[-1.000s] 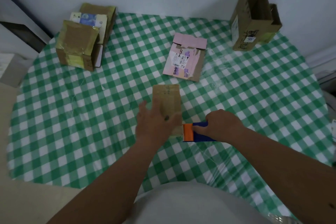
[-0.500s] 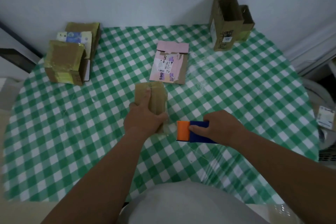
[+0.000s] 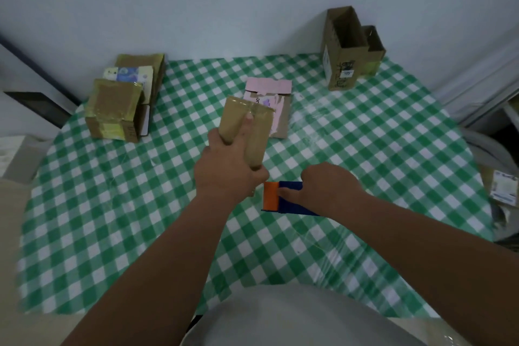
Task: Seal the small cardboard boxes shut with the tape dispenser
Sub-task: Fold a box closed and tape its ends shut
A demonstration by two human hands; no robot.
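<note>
The left hand [image 3: 230, 174] holds the small box [image 3: 247, 129] above the counter [image 3: 365, 149], fingers clamped round it, thumb along the seam; the right hand's [image 3: 328, 191] fingers grip the tape dispenser [image 3: 280, 196] just beside; steady the box, press the tape flat along the seam.

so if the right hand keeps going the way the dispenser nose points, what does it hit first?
Probably the left hand, gripping the small taped box: the right hand aims the tape dispenser leftward at it. Depth unclear.
</note>
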